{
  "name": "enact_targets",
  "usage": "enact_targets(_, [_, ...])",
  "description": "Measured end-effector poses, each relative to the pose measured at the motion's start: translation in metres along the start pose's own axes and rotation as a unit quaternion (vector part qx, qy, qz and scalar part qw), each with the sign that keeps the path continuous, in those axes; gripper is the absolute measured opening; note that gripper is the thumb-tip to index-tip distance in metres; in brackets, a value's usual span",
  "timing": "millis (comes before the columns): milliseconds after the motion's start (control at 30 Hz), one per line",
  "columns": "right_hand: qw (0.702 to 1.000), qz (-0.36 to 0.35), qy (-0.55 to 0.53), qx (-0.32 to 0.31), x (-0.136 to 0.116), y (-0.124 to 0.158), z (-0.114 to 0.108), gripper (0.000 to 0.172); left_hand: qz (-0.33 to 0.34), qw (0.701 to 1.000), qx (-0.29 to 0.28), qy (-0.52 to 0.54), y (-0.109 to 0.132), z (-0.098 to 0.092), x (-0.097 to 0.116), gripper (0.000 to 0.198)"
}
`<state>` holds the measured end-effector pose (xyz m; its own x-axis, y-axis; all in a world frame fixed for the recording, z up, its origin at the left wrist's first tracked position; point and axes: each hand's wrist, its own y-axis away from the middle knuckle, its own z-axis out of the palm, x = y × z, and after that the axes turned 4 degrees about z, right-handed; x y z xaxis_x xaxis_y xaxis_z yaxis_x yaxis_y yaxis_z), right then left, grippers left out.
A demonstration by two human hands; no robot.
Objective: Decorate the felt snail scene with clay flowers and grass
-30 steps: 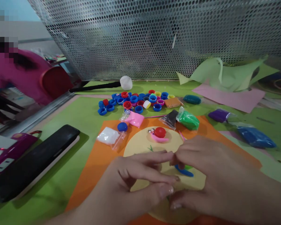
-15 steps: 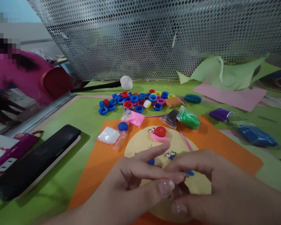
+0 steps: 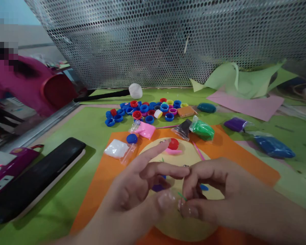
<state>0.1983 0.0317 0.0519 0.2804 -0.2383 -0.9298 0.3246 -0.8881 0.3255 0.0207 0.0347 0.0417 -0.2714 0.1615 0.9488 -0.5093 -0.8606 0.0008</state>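
My left hand (image 3: 140, 194) hovers over a pale yellow paper disc (image 3: 191, 228), its index finger stretched out and thumb held apart. Its middle finger touches my right hand (image 3: 211, 190), whose thumb and curled fingers close on a thin green strand (image 3: 181, 196). Most of what lies inside that pinch is hidden. On the disc sit a red bottle cap (image 3: 173, 144), a pink curved clay strip (image 3: 173, 151) and a small blue clay piece (image 3: 204, 187). My hands cover other blue pieces partly. Beneath the disc is an orange sheet (image 3: 247, 163).
Bottle caps (image 3: 144, 108) lie heaped at the back. Bagged clay surrounds the sheet: white (image 3: 116, 148), pink (image 3: 146, 129), green (image 3: 203, 129), blue (image 3: 274, 145). A black case (image 3: 40, 177) lies left; a perforated metal panel (image 3: 142, 44) stands behind. A person in pink (image 3: 28, 81) is at left.
My left thumb has moved away from the right fingertips, and the left index finger has swung leftward. A green strand now shows at my right fingertips. The view has shifted slightly.
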Motion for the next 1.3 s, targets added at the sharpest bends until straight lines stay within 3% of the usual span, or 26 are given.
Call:
enact_targets(167, [0.999,0.022,-0.020,-0.029,-0.004,0.000,-0.004,0.009,0.060,0.995,-0.018,-0.073,-0.001,-0.001,-0.004,0.059])
enact_targets(333, [0.997,0.028,-0.023,-0.075,-0.001,0.002,-0.004,0.014,0.034,0.999,-0.018,-0.003,-0.005,0.001,-0.007,0.054])
enact_targets(533, [0.993,0.034,-0.035,-0.110,0.001,0.005,-0.003,0.017,0.021,1.000,-0.001,-0.001,-0.003,0.002,-0.007,0.053])
enact_targets(1033, [0.993,0.063,-0.059,-0.077,0.001,0.001,-0.003,0.007,0.023,0.999,-0.038,0.004,-0.003,-0.004,-0.004,0.056])
enact_targets(1300, [0.992,0.047,-0.088,-0.075,0.007,-0.001,-0.003,0.008,-0.005,1.000,0.014,0.015,-0.003,-0.006,-0.005,0.048])
